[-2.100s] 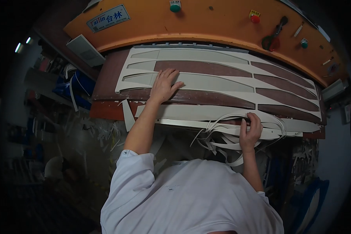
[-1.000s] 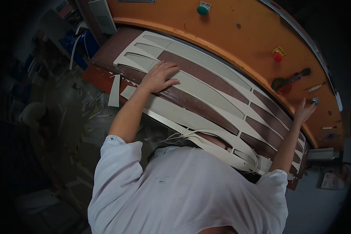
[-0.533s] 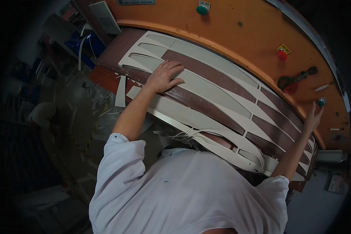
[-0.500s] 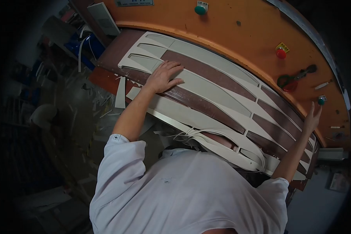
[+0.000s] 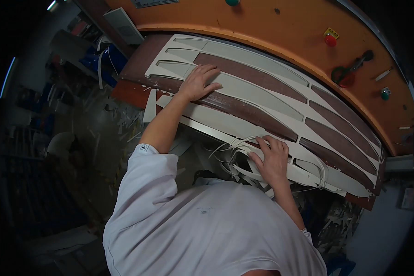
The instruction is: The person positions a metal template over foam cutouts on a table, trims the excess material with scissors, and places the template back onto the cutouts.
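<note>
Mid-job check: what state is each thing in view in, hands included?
Left hand: open, on the cut sheet.
Right hand: thumb spread from fingers, over the strips.
Cut sheet: flat, with long openings.
Strips: loosely looped.
Scissors: against the orange panel, blades unclear.
Red button: pressed or not, can't tell.

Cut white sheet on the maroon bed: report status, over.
Left hand palm-down on cut white sheet. Right hand on looped strips. Sheet flat on maroon bed; strips bunched along the front, clear of left hand.
</note>
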Demonstrator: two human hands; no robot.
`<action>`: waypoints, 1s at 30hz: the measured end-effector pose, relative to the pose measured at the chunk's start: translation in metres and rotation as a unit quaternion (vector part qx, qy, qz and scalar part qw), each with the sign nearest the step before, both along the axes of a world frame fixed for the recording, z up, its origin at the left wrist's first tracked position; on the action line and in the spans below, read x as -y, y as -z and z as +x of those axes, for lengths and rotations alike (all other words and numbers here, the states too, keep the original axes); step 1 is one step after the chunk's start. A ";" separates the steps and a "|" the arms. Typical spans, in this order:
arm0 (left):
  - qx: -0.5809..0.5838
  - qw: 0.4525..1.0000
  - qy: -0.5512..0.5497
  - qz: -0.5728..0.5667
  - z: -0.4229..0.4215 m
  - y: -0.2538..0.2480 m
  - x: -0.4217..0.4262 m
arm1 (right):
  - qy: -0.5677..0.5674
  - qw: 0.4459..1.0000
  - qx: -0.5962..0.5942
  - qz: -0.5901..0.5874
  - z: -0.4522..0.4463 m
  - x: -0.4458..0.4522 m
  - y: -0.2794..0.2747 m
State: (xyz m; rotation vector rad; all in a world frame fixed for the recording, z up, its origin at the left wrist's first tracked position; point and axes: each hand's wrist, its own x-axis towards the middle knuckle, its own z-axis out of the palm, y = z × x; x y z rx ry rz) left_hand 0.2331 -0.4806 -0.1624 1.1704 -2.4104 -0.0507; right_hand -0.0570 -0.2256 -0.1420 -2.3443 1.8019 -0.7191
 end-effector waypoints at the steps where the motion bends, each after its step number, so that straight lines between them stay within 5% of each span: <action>1: -0.001 1.000 0.005 -0.004 0.001 0.002 0.002 | 0.006 1.000 0.009 0.004 0.002 -0.003 0.001; 14: -0.048 0.998 0.043 0.011 0.013 0.006 0.003 | 0.148 0.989 0.013 -0.022 0.049 -0.029 0.015; 21: -0.173 0.959 0.101 0.199 0.047 -0.024 0.033 | 0.170 0.982 0.062 0.050 0.052 -0.018 -0.006; 23: -0.188 0.972 0.074 0.122 0.069 -0.028 0.065 | 0.168 0.981 0.068 0.062 0.052 -0.016 -0.013; 26: -0.217 0.973 -0.022 0.069 0.105 -0.037 0.125 | 0.186 0.941 0.262 0.109 0.040 -0.009 -0.015; 30: -0.195 0.974 -0.111 0.018 0.141 -0.023 0.207 | 0.233 0.925 0.297 0.045 0.045 0.026 -0.049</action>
